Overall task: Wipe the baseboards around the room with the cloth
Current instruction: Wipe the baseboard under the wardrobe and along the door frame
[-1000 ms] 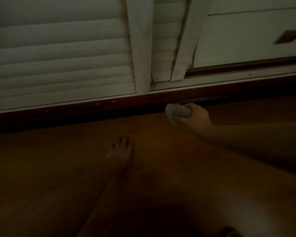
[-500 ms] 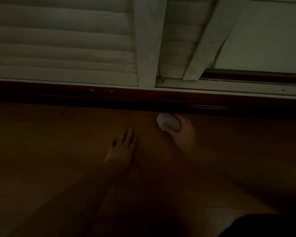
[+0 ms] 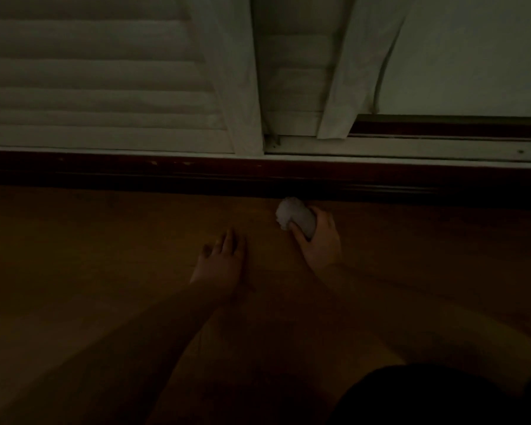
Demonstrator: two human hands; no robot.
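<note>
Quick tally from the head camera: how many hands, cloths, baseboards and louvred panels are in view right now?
Hands: 2, the left hand flat on the wooden floor, the right hand gripping the cloth
Cloths: 1, the white cloth at the foot of the baseboard
Baseboards: 1, the dark baseboard
Louvred panels: 2, the left louvred panel and the narrow louvred panel
Total: 6

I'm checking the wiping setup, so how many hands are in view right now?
2. The left hand rests flat on the brown wooden floor. The right hand grips the bunched white cloth at the foot of the dark baseboard.
</note>
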